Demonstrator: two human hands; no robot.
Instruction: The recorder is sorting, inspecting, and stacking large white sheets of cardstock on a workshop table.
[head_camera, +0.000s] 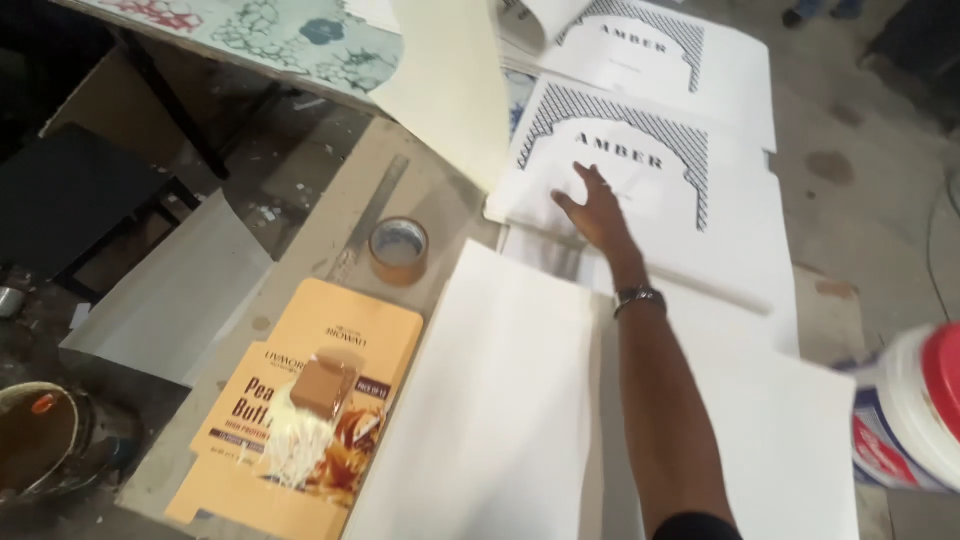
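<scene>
My right hand (597, 213) lies flat, fingers spread, on a white printed sheet (690, 215) with a hatched arch pattern. It holds nothing. A dark band sits on its wrist (638, 297). A second printed sheet of the same kind (700, 70) lies beyond it. A cream sheet (450, 90) curls up in the air just left of the hand. Plain white sheets (500, 400) lie under and beside my forearm. My left hand is out of view.
A roll of brown tape (398, 250) and a metal ruler (375, 215) lie left of the sheets. A flattened orange carton (300, 400) lies near the front left. A white tub with a red lid (915, 410) is at the right edge. A tin (40, 435) stands on the floor at left.
</scene>
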